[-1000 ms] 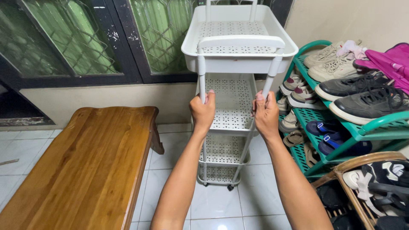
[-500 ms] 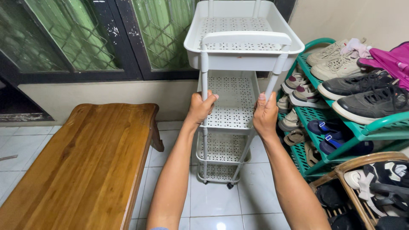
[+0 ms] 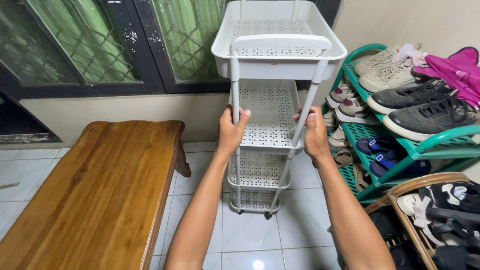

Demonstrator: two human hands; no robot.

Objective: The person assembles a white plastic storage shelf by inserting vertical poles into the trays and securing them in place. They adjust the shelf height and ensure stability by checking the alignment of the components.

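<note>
My left hand [image 3: 231,131] and right hand [image 3: 315,134] are both closed around the front posts of the white tiered cart [image 3: 277,50], standing on its wheels before me; its trays are all empty.

I see a white trolley [image 3: 272,100], all its tiers punched with a small flower-like cutout pattern, plain white posts, dark wheels at the bottom. Bench [image 3: 95,190] is warm orange-brown wood with streaky grain. Floor tiles [image 3: 300,225] are glossy white with grey grout lines. Window panes [image 3: 195,35] are green textured glass behind a diamond wire mesh, frames black with chipped white spots. Shoe rack [image 3: 425,145] is teal-green with slotted shelves. On it I note beige sneakers [image 3: 385,67], black sneakers [image 3: 430,112], blue sandals [image 3: 380,150], magenta bag [image 3: 457,67]. Basket [image 3: 415,190] rim is tan.
</note>
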